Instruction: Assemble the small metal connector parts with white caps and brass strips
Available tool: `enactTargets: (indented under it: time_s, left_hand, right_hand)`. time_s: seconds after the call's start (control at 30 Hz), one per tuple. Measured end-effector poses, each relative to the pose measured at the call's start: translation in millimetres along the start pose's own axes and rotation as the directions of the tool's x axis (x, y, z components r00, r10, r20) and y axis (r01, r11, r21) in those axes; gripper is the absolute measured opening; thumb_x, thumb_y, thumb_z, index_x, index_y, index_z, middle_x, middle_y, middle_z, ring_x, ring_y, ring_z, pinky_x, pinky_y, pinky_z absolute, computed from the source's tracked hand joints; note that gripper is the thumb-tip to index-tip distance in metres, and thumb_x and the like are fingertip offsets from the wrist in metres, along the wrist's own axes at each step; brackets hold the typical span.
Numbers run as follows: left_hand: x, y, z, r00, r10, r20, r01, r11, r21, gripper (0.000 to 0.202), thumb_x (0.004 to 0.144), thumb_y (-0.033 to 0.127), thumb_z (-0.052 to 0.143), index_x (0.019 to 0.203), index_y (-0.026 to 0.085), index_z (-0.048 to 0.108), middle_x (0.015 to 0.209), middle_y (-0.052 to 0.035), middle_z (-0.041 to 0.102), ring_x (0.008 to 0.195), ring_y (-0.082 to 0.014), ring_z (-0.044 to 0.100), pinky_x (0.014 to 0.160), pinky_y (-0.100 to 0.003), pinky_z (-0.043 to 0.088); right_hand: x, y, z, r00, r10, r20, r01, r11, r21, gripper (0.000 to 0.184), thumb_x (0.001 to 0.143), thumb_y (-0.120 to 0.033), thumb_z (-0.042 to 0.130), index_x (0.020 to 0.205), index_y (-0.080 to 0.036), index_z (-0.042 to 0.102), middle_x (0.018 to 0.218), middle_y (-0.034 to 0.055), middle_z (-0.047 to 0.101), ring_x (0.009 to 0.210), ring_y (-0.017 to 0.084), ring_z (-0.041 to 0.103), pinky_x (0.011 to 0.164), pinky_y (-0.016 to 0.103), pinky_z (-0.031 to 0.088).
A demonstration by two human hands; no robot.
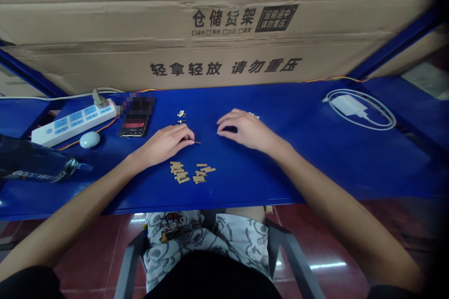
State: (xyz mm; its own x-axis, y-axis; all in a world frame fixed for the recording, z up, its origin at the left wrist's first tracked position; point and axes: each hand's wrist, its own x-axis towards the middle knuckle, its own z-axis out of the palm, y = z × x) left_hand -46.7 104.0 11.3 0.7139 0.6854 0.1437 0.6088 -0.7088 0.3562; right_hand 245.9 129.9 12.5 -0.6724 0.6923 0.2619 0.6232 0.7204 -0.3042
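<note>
Blue metal shelf (315, 168) with wooden strips (177, 168)

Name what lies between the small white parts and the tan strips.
In the head view, the left hand lies between them, with a thin pin at its fingertips.

Clock taken from the gap between the hands, 12 toward the carton: a lane of blue worktop (315, 168) runs between the left hand (163, 145) and right hand (247, 130), with a thin pin (197, 142) jutting into it. Wooden strips (191, 172) block 6 o'clock; small white pieces (181, 113) sit at 11, a phone (135, 121) beyond them at 10. Toward 3, a hand can pass along the worktop up to the coiled charger cable (387, 114). A cardboard carton (224, 23) walls off 12.
</note>
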Motion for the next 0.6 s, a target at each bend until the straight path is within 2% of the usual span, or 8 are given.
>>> enactTargets:
  time_s: [0.07, 0.2, 0.3, 0.37, 0.5, 0.6]
  left_hand:
    - [0.0, 1.1, 0.2, 1.000, -0.012, -0.007, 0.012, 1.000, 0.009, 0.027, 0.109, 0.039, 0.040, 0.107, 0.021, 0.060, 0.109, -0.0041, 0.068, 0.101, -0.0207, 0.065, 0.096, -0.039, 0.048]
    - [-0.7, 1.4, 1.7, 1.000, 0.002, -0.018, -0.001, 0.999, 0.048, 0.027, 0.110, 0.036, 0.037, 0.109, 0.021, 0.059, 0.110, -0.0053, 0.069, 0.100, -0.0210, 0.065, 0.095, -0.038, 0.049]
    - [-1.5, 0.6, 3.9, 0.998, 0.038, -0.046, -0.036, 0.998, 0.052, 0.025, 0.110, 0.036, 0.039, 0.109, 0.020, 0.058, 0.108, -0.0048, 0.070, 0.097, -0.0200, 0.067, 0.093, -0.037, 0.050]
    - [-2.1, 0.3, 5.0, 0.995, 0.067, -0.071, -0.062, 0.996, 0.070, 0.024, 0.110, 0.036, 0.039, 0.109, 0.020, 0.058, 0.106, -0.0045, 0.070, 0.094, -0.0195, 0.068, 0.089, -0.036, 0.051]
    - [-3.4, 1.1, 3.6, 0.983, 0.136, -0.121, -0.115, 0.980, 0.164, 0.026, 0.111, 0.036, 0.037, 0.110, 0.019, 0.057, 0.106, -0.0055, 0.071, 0.091, -0.0197, 0.069, 0.085, -0.035, 0.050]
    - [-3.7, 2.6, 0.2, 0.977, 0.168, -0.134, -0.134, 0.963, 0.234, 0.028, 0.112, 0.036, 0.035, 0.109, 0.019, 0.057, 0.106, -0.0061, 0.072, 0.090, -0.0192, 0.069, 0.082, -0.034, 0.049]
  right_hand:
    - [3.9, -16.8, 7.8, 0.999, -0.048, 0.022, 0.046, 0.996, 0.081, 0.015, 0.097, -0.027, 0.063, 0.094, -0.025, 0.077, 0.115, 0.0036, 0.075, 0.104, 0.023, 0.066, 0.095, 0.042, 0.053]
    - [5.3, -36.2, 14.7, 0.995, -0.093, 0.027, 0.090, 0.992, 0.085, 0.019, 0.099, -0.027, 0.057, 0.095, -0.024, 0.075, 0.106, 0.0049, 0.075, 0.099, 0.023, 0.065, 0.093, 0.042, 0.051]
    - [4.7, -40.8, 14.3, 0.999, -0.041, 0.003, 0.041, 0.993, 0.114, 0.020, 0.099, -0.028, 0.055, 0.095, -0.023, 0.074, 0.096, 0.0043, 0.075, 0.091, 0.022, 0.066, 0.090, 0.042, 0.051]
    - [4.5, -42.4, 13.5, 0.999, 0.038, -0.027, -0.032, 0.975, 0.218, 0.018, 0.098, -0.030, 0.057, 0.095, -0.023, 0.074, 0.091, 0.0027, 0.075, 0.085, 0.020, 0.068, 0.085, 0.039, 0.052]
    - [5.0, -46.7, 13.0, 0.982, 0.184, -0.043, -0.129, 0.817, 0.561, 0.011, 0.091, -0.032, 0.067, 0.091, -0.023, 0.073, 0.090, 0.0005, 0.077, 0.082, 0.017, 0.072, 0.079, 0.033, 0.055]
    - [5.9, -50.3, 14.1, 0.973, 0.231, -0.016, -0.154, 0.697, 0.700, 0.013, 0.088, -0.035, 0.071, 0.089, -0.022, 0.074, 0.089, 0.0012, 0.078, 0.084, 0.018, 0.073, 0.081, 0.035, 0.057]
